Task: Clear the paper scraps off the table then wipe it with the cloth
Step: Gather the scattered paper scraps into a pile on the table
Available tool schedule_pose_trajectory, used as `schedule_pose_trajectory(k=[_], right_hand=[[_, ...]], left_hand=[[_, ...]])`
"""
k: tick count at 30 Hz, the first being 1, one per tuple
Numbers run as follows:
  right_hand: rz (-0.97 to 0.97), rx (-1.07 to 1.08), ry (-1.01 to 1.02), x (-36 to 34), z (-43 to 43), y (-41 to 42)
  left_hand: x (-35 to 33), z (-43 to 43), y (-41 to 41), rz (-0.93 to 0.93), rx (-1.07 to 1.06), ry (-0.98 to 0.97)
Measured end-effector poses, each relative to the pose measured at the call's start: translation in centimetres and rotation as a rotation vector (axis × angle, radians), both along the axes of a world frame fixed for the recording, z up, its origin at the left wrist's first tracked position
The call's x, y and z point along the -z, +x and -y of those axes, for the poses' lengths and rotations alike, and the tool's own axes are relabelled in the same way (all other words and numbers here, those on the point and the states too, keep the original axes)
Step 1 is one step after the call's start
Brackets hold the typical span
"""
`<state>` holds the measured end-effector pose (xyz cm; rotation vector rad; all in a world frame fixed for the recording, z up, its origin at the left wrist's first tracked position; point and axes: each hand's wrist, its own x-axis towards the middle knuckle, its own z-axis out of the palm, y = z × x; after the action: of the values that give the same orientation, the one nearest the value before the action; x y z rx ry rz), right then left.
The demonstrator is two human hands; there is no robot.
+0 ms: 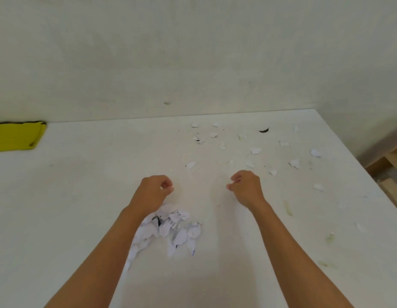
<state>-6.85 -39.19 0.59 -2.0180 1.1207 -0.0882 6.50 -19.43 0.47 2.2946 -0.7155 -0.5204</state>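
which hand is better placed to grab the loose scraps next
Likely right. The right hand is nearer the scattered scraps, which lie ahead and to its right; the left hand is above the gathered pile, farther off.

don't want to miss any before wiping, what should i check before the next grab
1. Gathered pile of scraps: ok, heaped near the left hand.
2. Loose scraps cleared: not ok, many scattered far right.
3. Left hand empty: cannot tell, a white bit shows at its curled fingers.
4. Right hand empty: cannot tell, fingers curled.
5. Yellow cloth reachable: ok, lying far left on the table.
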Motion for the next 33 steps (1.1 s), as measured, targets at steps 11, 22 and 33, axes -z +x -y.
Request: schedule_pose_trajectory(k=[11, 22, 33], right_hand=[[-0.299, -0.421, -0.253, 2.3, 7.9, 7.4], [-0.060, -0.723, 0.246, -1.9, -1.3, 3.3], [-0.120, 0.306, -0.161, 0.6, 14.3, -12.7]], left_hand=[[3.4, 12.4, 4.0, 0.100, -0.077, 0.202], [-2.8, 2.9, 1.2, -0.138, 0.238, 0.605], [-0.2, 21.3, -7.2, -0.001, 0.471, 0.054]])
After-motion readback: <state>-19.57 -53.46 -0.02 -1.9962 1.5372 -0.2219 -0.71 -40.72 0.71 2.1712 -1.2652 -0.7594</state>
